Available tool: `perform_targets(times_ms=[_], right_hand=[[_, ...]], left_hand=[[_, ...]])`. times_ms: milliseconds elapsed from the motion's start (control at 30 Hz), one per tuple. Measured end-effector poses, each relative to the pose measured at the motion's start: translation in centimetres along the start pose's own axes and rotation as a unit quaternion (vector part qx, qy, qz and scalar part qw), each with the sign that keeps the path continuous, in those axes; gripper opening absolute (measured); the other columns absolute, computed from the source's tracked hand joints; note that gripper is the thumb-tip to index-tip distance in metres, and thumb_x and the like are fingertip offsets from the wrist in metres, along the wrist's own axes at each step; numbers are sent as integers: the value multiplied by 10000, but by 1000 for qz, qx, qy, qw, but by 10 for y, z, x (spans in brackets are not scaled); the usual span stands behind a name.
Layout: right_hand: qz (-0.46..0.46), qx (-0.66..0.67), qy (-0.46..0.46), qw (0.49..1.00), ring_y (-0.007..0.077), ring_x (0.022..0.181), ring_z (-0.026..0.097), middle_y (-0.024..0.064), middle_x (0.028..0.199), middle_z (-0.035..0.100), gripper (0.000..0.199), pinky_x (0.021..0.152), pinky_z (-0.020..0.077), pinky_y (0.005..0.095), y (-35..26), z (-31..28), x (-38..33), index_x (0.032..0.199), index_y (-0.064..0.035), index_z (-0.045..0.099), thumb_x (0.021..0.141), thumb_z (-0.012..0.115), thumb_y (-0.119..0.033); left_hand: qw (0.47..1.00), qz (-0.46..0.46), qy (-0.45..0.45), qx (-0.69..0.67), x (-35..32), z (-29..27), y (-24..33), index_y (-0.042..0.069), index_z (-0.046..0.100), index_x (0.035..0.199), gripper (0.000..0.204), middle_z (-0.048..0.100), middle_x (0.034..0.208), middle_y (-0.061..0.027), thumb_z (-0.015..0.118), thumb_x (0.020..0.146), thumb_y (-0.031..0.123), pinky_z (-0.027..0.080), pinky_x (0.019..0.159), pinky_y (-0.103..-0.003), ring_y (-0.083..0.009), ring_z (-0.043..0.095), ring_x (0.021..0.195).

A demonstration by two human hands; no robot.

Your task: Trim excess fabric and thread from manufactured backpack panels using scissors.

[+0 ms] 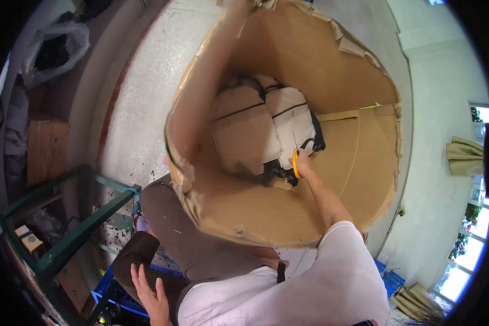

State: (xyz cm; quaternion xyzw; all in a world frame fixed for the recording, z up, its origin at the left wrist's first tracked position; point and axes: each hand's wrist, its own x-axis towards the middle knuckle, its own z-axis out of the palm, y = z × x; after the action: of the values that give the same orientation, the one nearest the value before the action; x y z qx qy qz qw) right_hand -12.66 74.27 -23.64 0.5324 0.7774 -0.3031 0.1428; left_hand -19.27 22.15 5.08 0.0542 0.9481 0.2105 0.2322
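My right arm reaches down into a big cardboard box [358,163], and my right hand [304,164] is closed round a pair of scissors [295,164] with orange handles. Their blades point away from me, over stacked pale fabric-like pieces [292,122] with black bands and black edging. Beige pieces [243,136] of the same kind lie to the left in the box; exactly what they are I cannot tell. Outside the box, at the lower left, my left hand [150,296] is raised beside my knee with its fingers apart, holding nothing.
The box's tall wall and ragged rim [193,214] stand close in front of my legs. A green metal frame [87,228] is at the left, with a blue crate [111,290] below it. Blue items [392,282] and folded brown material [415,304] lie at the lower right.
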Motion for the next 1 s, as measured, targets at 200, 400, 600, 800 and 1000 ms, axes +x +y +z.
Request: perform_targets(times_ms=[200, 400, 600, 800, 1000], right_hand=[[-35, 8, 98, 995, 360, 888, 562, 223, 939, 581, 574, 751, 438, 410, 33, 36, 53, 1191, -81, 435, 667, 668, -111], [11, 18, 112, 994, 368, 842, 578, 223, 890, 599, 613, 719, 443, 420, 8, 73, 89, 1269, -119, 347, 729, 636, -140], [58, -58, 53, 995, 384, 910, 556, 229, 972, 581, 549, 773, 435, 439, -19, 105, 92, 1238, -94, 381, 733, 593, -106], [-33, 130, 72, 988, 377, 887, 563, 213, 944, 593, 475, 752, 450, 410, -27, 131, 53, 1145, -67, 487, 691, 618, -111], [-200, 319, 48, 925, 184, 822, 549, 136, 897, 593, 527, 767, 434, 297, -163, -11, -58, 1123, 48, 464, 639, 641, -64]], left_hand=[[996, 24, 48, 70, -19, 17, -85, 18, 503, 1134, 308, 548, 1091, -151, 527, 856, 147, 398, 885, -337, -271, 512, 1003], [979, -190, -9, -73, -1, 23, -67, -24, 520, 1021, 280, 467, 1111, -140, 530, 741, -24, 450, 798, -300, -236, 537, 913], [977, -195, -87, -14, 10, 26, -27, -24, 547, 976, 259, 472, 1104, -158, 572, 722, 18, 448, 833, -317, -263, 539, 934], [967, -207, -90, -120, 5, 39, -17, -25, 547, 998, 264, 498, 1061, -134, 569, 739, 16, 458, 804, -296, -223, 557, 887], [985, -78, -92, -125, 20, 1, 10, 67, 379, 1265, 426, 534, 1115, -133, 514, 873, 167, 415, 844, -291, -238, 518, 997]])
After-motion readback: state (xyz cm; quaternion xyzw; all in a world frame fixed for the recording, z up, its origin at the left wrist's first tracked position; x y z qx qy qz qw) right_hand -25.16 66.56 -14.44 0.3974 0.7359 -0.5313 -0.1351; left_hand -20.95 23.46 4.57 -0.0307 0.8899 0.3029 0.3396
